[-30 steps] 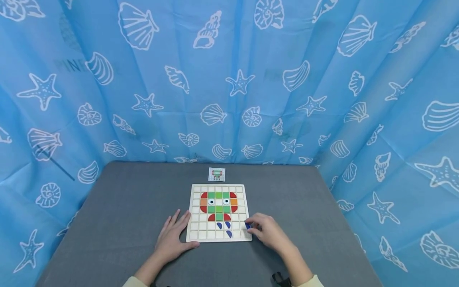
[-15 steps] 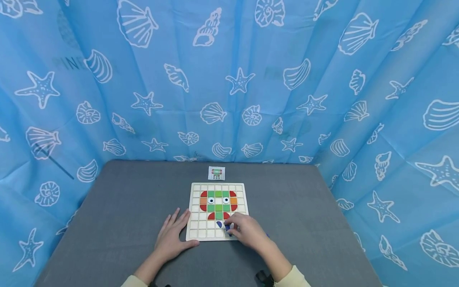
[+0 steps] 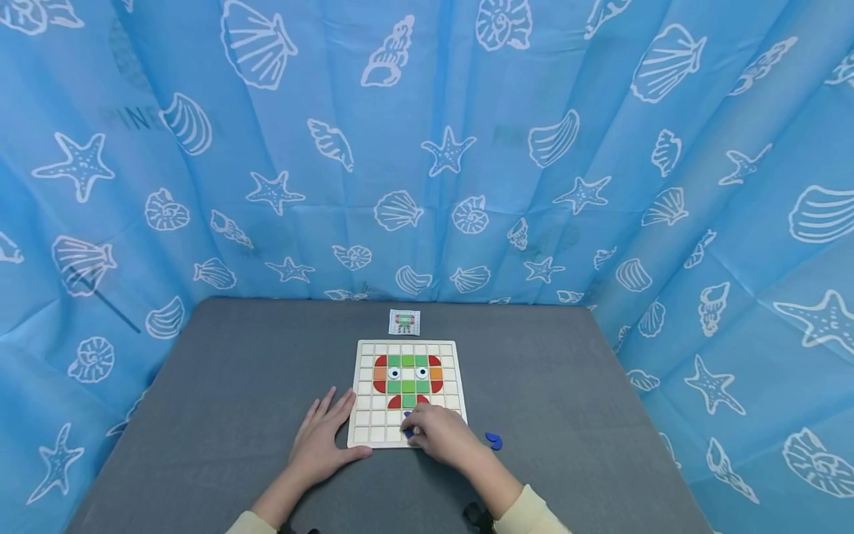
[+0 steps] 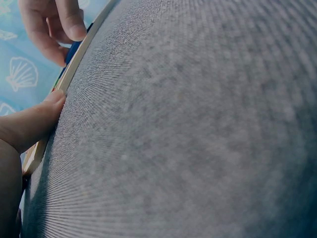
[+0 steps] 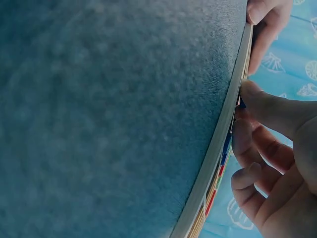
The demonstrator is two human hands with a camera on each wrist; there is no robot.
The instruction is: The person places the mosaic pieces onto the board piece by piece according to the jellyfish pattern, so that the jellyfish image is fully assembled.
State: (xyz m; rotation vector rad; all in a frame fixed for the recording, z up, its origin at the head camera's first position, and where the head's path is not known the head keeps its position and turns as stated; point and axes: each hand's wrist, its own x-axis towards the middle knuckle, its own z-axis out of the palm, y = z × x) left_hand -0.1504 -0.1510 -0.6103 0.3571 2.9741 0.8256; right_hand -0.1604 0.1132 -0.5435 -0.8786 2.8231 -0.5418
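The pale gridded board lies on the grey table, bearing a face pattern of red, green and orange tiles with two eye pieces. My right hand is over its lower middle, with thumb and fingers pinching a small blue piece against the board's lower squares. In the right wrist view that blue piece shows between thumb and fingers. My left hand rests at the board's left edge, fingers spread, with its thumb on the near edge. Other blue pieces on the board are mostly hidden by my right hand.
Loose blue curved pieces lie on the table right of the board. A small printed card with a similar pattern lies behind the board. A blue curtain with shells surrounds the table.
My right hand has moved left from the board's right edge to its lower middle with a blue piece. Loose blue pieces on the right have come into view. My left hand stays put.
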